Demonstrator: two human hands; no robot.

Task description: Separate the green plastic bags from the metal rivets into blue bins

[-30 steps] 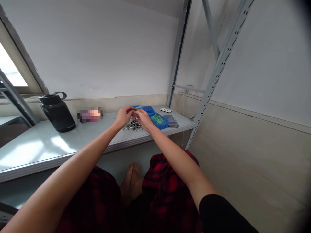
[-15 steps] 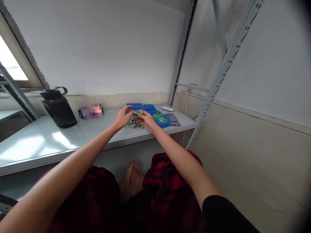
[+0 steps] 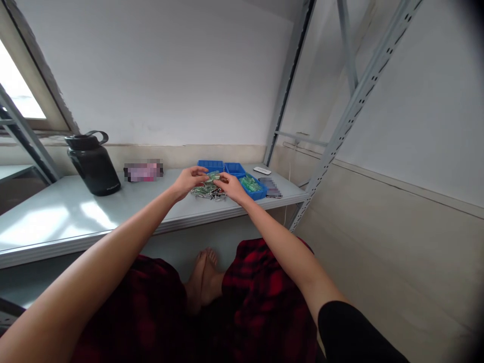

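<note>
A loose pile of small metal and green pieces (image 3: 208,192) lies near the front edge of the grey shelf. Over its left side is my left hand (image 3: 190,180), its fingers bent toward the pieces. My right hand (image 3: 230,185) reaches in from the right, with its fingertips at small green pieces on top of the pile. Both hands have their fingers closed in, but what sits between the fingertips is too small to make out. Right beside my right hand, a blue tray (image 3: 259,194) holds several green pieces. Two more blue trays (image 3: 210,164) (image 3: 234,168) stand behind.
On the left of the shelf (image 3: 139,201) stands a black bottle (image 3: 94,169). A blurred pink item (image 3: 143,171) lies near the wall. At the right are a white object (image 3: 262,171) and a blurred flat item (image 3: 271,187), beside a slotted metal post (image 3: 333,143).
The view has shifted slightly. The hands have lowered their hold and moved a little apart, and more green pieces now show on top of the pile.
</note>
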